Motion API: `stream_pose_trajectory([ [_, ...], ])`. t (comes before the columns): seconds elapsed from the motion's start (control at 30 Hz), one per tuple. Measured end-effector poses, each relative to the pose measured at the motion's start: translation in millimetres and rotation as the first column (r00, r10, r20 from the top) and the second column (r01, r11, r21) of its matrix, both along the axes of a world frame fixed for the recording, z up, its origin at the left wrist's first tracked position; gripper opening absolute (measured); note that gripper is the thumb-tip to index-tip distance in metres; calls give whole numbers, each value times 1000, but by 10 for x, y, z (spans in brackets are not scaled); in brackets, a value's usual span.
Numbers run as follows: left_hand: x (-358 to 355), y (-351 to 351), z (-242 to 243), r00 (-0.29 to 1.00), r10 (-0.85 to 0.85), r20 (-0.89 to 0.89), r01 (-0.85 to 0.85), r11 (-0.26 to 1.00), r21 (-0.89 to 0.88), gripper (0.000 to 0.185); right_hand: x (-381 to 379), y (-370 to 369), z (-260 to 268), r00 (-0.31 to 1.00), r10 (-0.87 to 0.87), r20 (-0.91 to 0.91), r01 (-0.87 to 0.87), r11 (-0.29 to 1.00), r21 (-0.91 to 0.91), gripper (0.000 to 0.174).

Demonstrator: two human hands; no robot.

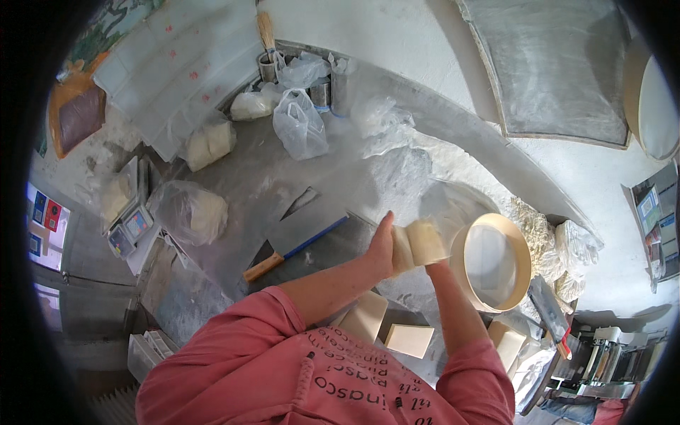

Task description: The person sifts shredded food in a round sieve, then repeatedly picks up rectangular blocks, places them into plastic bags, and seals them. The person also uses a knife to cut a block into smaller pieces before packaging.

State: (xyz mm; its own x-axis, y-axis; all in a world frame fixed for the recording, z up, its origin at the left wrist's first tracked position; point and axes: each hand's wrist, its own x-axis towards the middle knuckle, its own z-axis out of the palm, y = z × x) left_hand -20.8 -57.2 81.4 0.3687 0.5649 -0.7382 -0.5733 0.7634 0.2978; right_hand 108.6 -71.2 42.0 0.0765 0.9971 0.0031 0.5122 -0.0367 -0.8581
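Note:
Between my two hands is a thick, cream-coloured stack of what look like dough sheets [425,244], bent or parted in the middle and slightly blurred. My left hand [380,248] presses on its left side, thumb up. My right hand [438,267] supports it low on the right, its fingers mostly hidden beneath. Close to my body lie another pale dough block [366,317] and a smaller square stack [409,340]. Left of my hands, a large knife with a wooden handle [264,266] and a blue strip along its blade rests on the floury table [249,191].
A round wood-rimmed sieve [523,265] stands right of my right forearm. Heaped flour [398,164] and cut noodles [539,244] line the wall side. Bagged dough [208,215], a digital scale [135,223] and plastic bags [301,125] sit left and behind. A blade with a red part [550,308] lies right.

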Motion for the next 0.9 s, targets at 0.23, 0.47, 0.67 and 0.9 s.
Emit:
stream_pose_trajectory([
  [0.23,32,-33,-248,989,89,121,-83,995,-60,62,-9,88,413,457,268,848,-534,845,21,14],
  [0.47,69,44,-514,930,-27,367,15,999,35,55,29,77,192,928,200,313,-188,980,-67,23],
  [0.67,111,-7,-621,904,-12,427,-43,992,120,55,237,81,-179,924,-81,-374,36,991,-128,28],
  [0.9,84,46,-1172,915,-37,402,-74,964,257,47,248,95,-35,632,-103,-768,-85,976,-201,25],
])
